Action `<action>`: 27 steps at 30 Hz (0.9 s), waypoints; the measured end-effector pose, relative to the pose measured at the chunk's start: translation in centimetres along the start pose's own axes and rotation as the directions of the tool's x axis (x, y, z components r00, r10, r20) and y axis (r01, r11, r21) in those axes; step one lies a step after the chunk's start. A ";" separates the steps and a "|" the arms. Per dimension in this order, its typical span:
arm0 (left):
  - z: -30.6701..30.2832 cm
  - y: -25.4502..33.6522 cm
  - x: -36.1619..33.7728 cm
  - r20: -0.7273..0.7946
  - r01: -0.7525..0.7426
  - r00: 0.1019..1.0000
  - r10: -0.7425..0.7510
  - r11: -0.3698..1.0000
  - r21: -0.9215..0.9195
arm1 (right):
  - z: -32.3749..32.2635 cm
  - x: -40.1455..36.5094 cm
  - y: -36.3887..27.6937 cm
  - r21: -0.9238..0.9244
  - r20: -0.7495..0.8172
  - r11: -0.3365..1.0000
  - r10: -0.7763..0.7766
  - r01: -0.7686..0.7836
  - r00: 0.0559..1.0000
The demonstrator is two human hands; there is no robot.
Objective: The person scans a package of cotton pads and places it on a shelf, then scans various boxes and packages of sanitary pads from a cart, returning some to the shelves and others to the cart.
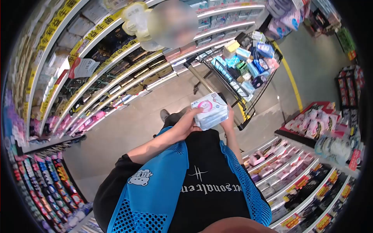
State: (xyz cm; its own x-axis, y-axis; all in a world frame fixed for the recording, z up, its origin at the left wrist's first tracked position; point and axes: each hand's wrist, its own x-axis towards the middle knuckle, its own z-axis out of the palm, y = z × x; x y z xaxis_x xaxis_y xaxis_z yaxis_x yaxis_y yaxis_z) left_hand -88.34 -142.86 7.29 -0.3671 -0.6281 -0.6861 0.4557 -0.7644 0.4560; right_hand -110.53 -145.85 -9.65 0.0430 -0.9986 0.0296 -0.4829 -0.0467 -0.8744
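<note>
A white pack of sanitary pads (211, 112) with a pink round mark is held in front of my chest. My left hand (191, 119) grips its left side, thumb over the front. On the opposite side my right hand (228, 119) is closed around the edge, its fingers partly hidden behind the pack. Just beyond the pack stands a wire shopping cart (254, 101), its handle (202, 80) close to my hands. Boxes and packs in several colours, among them a yellow-and-white box (231, 47), fill the cart.
Long shelves (128, 58) of packaged goods curve along the left and far side. More shelves (295, 174) stand at the right, near a red-edged display (311, 122) of pink packs. A rack of colourful items (50, 182) is at lower left. A yellow line (291, 77) marks the floor.
</note>
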 end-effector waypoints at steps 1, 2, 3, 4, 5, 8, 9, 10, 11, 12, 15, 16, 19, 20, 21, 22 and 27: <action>0.8 -0.1 0.2 -0.031 0.007 0.999 -0.005 0.999 0.045 | 0.0 -0.1 0.3 0.080 -0.035 0.995 -0.050 0.052 0.998; 1.6 -0.3 0.3 -0.060 0.014 0.998 -0.009 0.996 0.091 | -0.2 -0.4 0.7 0.178 -0.030 0.982 -0.051 0.055 0.998; 2.2 -0.5 0.3 -0.089 0.025 0.996 -0.013 0.991 0.134 | -0.5 -0.7 0.9 0.275 -0.024 0.960 -0.052 0.056 0.998; 2.4 -0.4 0.5 -0.042 0.036 0.999 -0.030 0.989 0.142 | -1.4 -0.9 -0.1 0.277 -0.001 0.961 0.003 -0.003 1.000; 2.2 -0.5 0.5 -0.036 0.043 0.999 -0.036 0.977 0.208 | -1.9 -1.5 -0.6 0.277 0.023 0.959 0.059 -0.063 0.998; 2.1 0.2 1.0 0.044 0.024 0.998 -0.044 0.926 0.377 | -1.1 -3.2 0.2 0.078 0.056 0.963 0.253 -0.257 0.966; 2.8 0.9 0.6 0.023 0.053 0.997 -0.068 0.915 0.401 | -2.3 -3.2 0.0 -0.005 0.027 0.934 0.357 -0.357 0.934; 1.9 0.6 1.5 0.071 0.044 0.995 -0.076 0.923 0.382 | -2.9 -3.6 -0.5 0.044 -0.052 0.958 0.284 -0.282 0.957; 2.0 0.9 2.0 0.093 0.062 0.991 -0.101 0.932 0.356 | -3.1 -4.1 -1.5 0.066 -0.144 0.976 0.216 -0.209 0.966; 2.2 0.9 2.8 0.149 0.027 0.985 -0.085 0.934 0.357 | -3.9 -4.3 -1.9 0.010 -0.152 0.958 0.285 -0.287 0.946; 4.5 1.7 5.1 0.213 0.097 0.953 -0.215 0.883 0.460 | -6.1 -5.8 -1.3 -0.033 -0.243 0.905 0.404 -0.423 0.882; 4.8 1.7 6.9 0.256 0.108 0.928 -0.272 0.851 0.513 | -7.0 -6.4 -1.6 -0.049 -0.311 0.891 0.415 -0.451 0.855; 6.5 1.5 9.6 0.350 0.109 0.877 -0.329 0.846 0.521 | -9.0 -8.8 -3.4 -0.033 -0.386 0.857 0.464 -0.515 0.797; 6.8 1.5 10.0 0.355 0.147 0.859 -0.369 0.842 0.519 | -8.2 -9.7 -3.4 -0.033 -0.490 0.871 0.413 -0.490 0.767; 7.0 1.4 10.5 0.356 0.177 0.849 -0.392 0.844 0.506 | -8.1 -10.5 -4.2 -0.012 -0.532 0.835 0.461 -0.550 0.711; 6.9 1.6 10.5 0.350 0.208 0.844 -0.408 0.849 0.486 | -7.7 -11.3 -5.3 0.011 -0.559 0.799 0.504 -0.602 0.658; 8.4 -0.3 14.0 0.397 0.161 0.807 -0.437 0.810 0.564 | -6.1 -13.9 -3.7 0.135 -0.637 0.669 0.624 -0.731 0.453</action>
State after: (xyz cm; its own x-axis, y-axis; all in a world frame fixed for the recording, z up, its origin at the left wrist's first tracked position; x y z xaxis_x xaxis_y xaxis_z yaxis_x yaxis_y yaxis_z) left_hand -100.45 -152.65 2.28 -0.8176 -0.2302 -0.5277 -0.1472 -0.8025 0.5781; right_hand -114.66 -131.94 -3.86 -0.8388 -0.4964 -0.2235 -0.2365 0.7020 -0.6717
